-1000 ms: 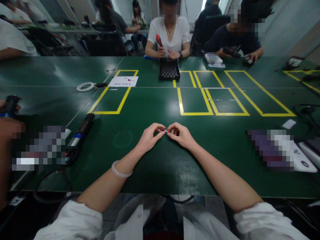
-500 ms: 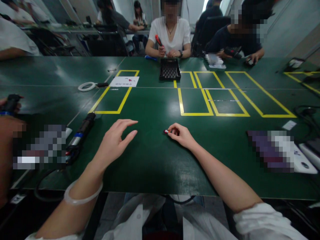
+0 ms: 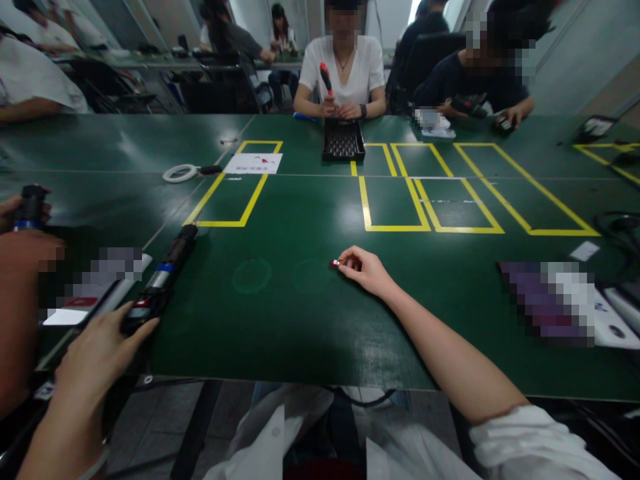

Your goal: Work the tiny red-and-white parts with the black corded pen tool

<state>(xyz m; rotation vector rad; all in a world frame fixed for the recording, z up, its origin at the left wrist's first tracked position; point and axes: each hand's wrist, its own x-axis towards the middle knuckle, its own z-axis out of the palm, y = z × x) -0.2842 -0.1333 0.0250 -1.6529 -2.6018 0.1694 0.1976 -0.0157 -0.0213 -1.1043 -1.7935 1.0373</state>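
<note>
My left hand (image 3: 113, 340) is at the near end of a black and silver electric screwdriver (image 3: 163, 275) with a blue ring, which lies slanted on the green table. Its fingers and thumb go round the tool's rear part; the palm side is hidden. My right hand (image 3: 364, 270) rests on the table in the middle, fingertips pinched on a small red, white and dark piece (image 3: 336, 264). Most of that piece is hidden by the fingers, so its kind cannot be made out.
Yellow tape frames (image 3: 395, 228) mark the green table (image 3: 280, 333). A printed sheet (image 3: 253, 163) and a white ring-shaped coil (image 3: 180, 173) lie at the left. Opposite, a person holds a red-handled tool (image 3: 326, 79) over a black tray (image 3: 344, 155). A neighbour's arm (image 3: 23, 293) is close at left.
My left hand has moved left and toward me, from above the table to the electric screwdriver. My right hand stays put with the small piece. The view has shifted slightly.
</note>
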